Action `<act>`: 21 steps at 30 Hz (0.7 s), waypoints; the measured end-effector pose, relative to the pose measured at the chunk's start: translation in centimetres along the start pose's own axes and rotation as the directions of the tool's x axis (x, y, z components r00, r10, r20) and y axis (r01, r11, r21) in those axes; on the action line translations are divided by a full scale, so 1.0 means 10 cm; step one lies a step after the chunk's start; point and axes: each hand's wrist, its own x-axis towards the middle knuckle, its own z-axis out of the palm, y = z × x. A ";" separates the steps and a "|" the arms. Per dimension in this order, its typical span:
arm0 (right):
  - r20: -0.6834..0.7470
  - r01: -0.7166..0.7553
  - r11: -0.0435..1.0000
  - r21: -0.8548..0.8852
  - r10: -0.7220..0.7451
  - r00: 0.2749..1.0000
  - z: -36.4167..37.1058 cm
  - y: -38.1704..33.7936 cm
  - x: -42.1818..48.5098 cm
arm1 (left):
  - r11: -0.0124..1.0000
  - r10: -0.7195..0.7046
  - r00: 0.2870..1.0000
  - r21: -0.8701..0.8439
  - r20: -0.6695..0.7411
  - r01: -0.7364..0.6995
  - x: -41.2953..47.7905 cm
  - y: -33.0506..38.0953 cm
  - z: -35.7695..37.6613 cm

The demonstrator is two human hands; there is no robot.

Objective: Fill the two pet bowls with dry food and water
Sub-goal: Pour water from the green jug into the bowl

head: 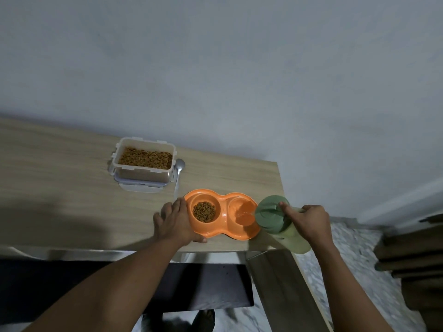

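An orange double pet bowl (221, 198) sits near the table's front right corner. Its left well holds brown dry food (204, 211). Its right well (243, 212) has water in it. My left hand (175, 221) grips the bowl's left rim, thumb under the front edge. My right hand (311, 221) holds a green jug (275, 216) tilted left over the right well, index finger on its lid, with a thin stream of water running from the spout into the well.
A clear plastic container (143, 173) full of dry food stands on its lid at the back of the wooden table (60, 176). A metal spoon (178, 173) lies beside it. The table's right edge is just beyond the jug; marble floor lies below.
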 end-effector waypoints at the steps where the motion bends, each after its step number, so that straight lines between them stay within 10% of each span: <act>1: -0.005 -0.007 1.000 -0.001 0.007 1.000 0.00 -0.01 0.00 | 1.000 -0.002 1.000 0.000 0.002 0.002 0.01 -0.01 0.01; 11: -0.021 -0.051 0.974 0.218 0.057 0.998 -0.03 0.15 -0.04 | 1.000 -0.002 1.000 -0.001 0.001 0.002 0.00 0.01 0.00; 21: -0.003 -0.156 0.705 0.692 0.219 0.976 0.02 0.32 -0.14 | 1.000 -0.012 1.000 -0.002 0.001 0.012 -0.01 0.03 0.00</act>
